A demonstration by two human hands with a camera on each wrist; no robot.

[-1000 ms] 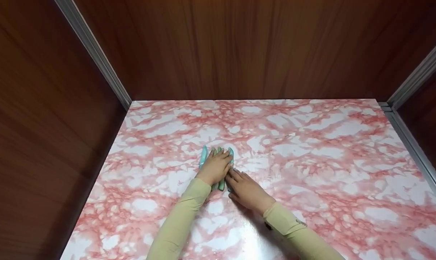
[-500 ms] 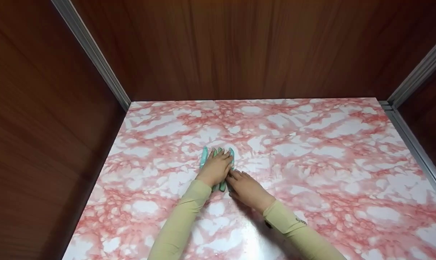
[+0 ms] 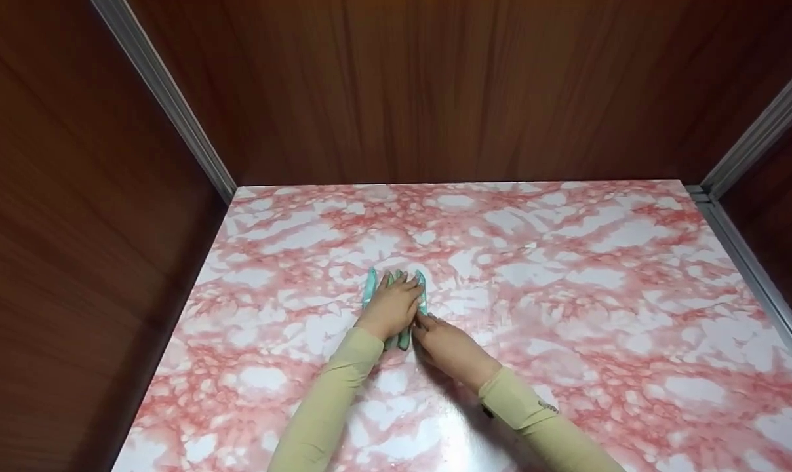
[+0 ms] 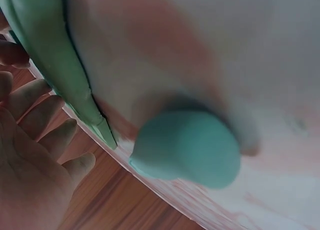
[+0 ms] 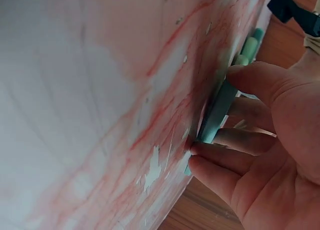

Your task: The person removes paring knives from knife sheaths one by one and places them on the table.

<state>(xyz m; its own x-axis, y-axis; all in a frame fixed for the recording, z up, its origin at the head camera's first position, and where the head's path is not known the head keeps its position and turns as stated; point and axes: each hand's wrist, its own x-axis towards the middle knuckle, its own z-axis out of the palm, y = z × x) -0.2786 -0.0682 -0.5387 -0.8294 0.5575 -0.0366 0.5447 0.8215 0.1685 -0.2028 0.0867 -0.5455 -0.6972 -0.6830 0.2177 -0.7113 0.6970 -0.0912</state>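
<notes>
Several long, smooth teal and green strips lie side by side on the table; their kind is unclear. My left hand [image 3: 391, 307] rests across them with its fingers spread. A teal strip [image 3: 370, 285] shows left of it, and a green strip [image 3: 404, 339] pokes out below. In the left wrist view, a green strip [image 4: 55, 59] with a narrow tip runs past the fingers, near a rounded teal end [image 4: 187, 147]. My right hand [image 3: 455, 351] touches the rightmost teal strip [image 3: 423, 300]. In the right wrist view its thumb and extended fingers lie along that strip [image 5: 220, 112].
The table [image 3: 566, 282] has a red and white marbled top. Dark wood panels [image 3: 422, 92] rise behind and at the sides, with grey metal rails [image 3: 173, 98] at the corners. A black strap [image 5: 295, 12] is at the right wrist.
My right hand has drawn its fingers in slightly, and more of the rightmost teal strip shows above them. My left hand stays in place over the strips.
</notes>
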